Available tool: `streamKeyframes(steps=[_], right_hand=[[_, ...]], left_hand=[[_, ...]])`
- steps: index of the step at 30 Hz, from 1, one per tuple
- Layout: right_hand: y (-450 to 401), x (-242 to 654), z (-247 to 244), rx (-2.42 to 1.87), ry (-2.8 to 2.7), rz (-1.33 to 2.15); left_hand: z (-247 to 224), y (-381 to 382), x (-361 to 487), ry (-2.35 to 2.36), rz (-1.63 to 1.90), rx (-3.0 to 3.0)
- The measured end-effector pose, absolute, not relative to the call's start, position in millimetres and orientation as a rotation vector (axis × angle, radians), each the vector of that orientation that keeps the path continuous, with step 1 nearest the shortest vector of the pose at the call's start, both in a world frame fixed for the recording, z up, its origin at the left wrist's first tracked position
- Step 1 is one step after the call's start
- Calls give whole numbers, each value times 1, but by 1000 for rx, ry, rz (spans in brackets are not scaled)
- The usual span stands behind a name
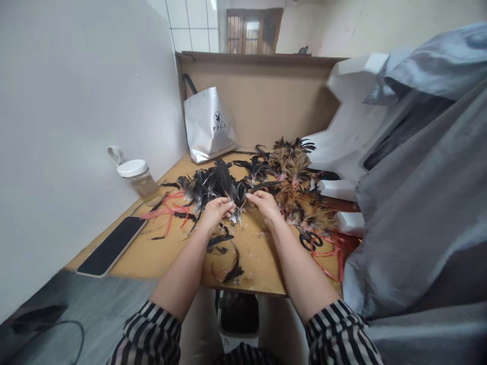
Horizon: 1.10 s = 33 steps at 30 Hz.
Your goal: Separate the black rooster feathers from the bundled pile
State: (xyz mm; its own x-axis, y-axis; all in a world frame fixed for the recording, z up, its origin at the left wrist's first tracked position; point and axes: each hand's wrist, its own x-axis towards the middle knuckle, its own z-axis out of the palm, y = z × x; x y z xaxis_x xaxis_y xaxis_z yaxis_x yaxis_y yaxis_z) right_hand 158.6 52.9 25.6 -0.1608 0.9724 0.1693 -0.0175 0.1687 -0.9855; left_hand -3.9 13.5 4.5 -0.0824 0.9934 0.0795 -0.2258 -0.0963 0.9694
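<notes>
My left hand (217,211) is closed around the lower ends of a small bunch of black feathers (239,191), whose pale quill ends stick out below the fingers. Just to the right, my right hand (264,204) pinches with thumb and forefinger at the edge of the same bunch. A pile of loose black feathers (203,183) lies behind my left hand. Brown feather bundles (291,167), some bound with pink-red ties, are heaped beyond and to the right of my right hand. Several stray black feathers (234,268) lie on the table near my forearms.
On the wooden table (258,268), a phone (112,246), red plastic strips (167,210) and a lidded jar (140,180) are at the left. Black-handled scissors (310,239) lie at the right beside more red strips (335,253). A silver bag (209,126) leans behind; grey cloth (418,203) hangs right.
</notes>
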Motion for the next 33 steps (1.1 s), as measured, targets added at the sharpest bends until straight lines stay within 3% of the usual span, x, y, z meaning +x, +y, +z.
streamKeyframes(steps=[4, 12, 23, 28, 33], right_hand=[[46, 153, 28, -843, -1411, 1398], [47, 148, 25, -858, -1372, 1351], [40, 137, 20, -859, -1250, 1389], [46, 137, 8, -906, -1264, 1235], [64, 147, -16, -1093, -1445, 824]], left_hand=[[2, 12, -4, 1057, 1365, 1139], [2, 8, -1, 977, 1170, 1140], [0, 9, 4, 994, 1214, 1151], [2, 12, 2, 989, 1364, 1087], [4, 16, -6, 961, 1578, 930]])
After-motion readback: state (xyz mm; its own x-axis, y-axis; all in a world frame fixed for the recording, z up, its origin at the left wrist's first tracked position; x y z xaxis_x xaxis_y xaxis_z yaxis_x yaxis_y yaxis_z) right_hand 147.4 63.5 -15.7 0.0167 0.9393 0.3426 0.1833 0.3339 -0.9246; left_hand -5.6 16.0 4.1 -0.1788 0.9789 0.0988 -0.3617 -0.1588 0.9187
